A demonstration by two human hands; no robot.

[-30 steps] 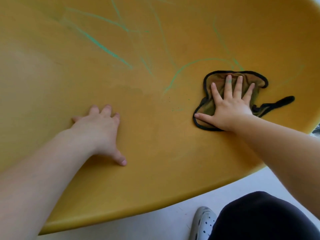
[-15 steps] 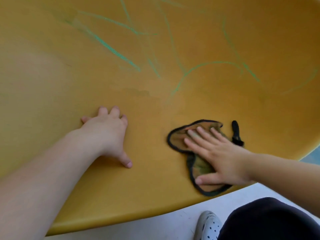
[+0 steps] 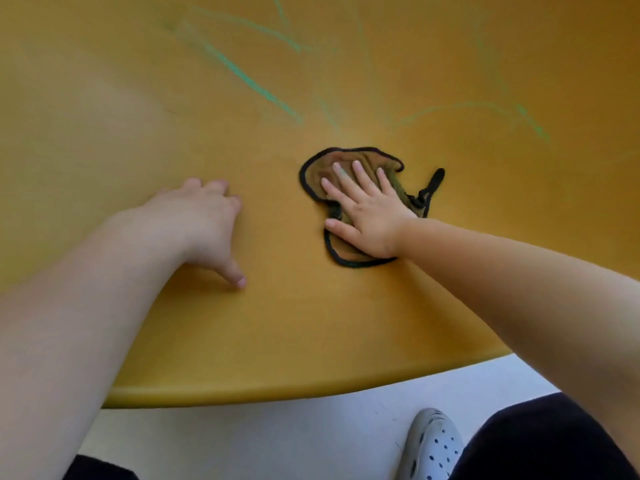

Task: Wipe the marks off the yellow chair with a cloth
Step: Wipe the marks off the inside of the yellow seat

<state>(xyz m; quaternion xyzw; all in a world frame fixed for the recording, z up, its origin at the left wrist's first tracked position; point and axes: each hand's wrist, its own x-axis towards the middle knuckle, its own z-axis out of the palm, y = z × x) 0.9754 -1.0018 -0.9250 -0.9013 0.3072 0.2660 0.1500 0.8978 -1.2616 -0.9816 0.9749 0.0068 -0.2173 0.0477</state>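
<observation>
Lying beneath right hand [image 3: 370,216]: cloth [image 3: 317,169]

The yellow chair [image 3: 311,323] runs off the top, left and right edges — its whole shape cannot be told. Green marks [image 3: 250,82] leave the frame at the top. The right hand [image 3: 367,211] covers the middle of the cloth [image 3: 316,174]. A grey shoe [image 3: 433,445] is cut by the bottom edge.
</observation>
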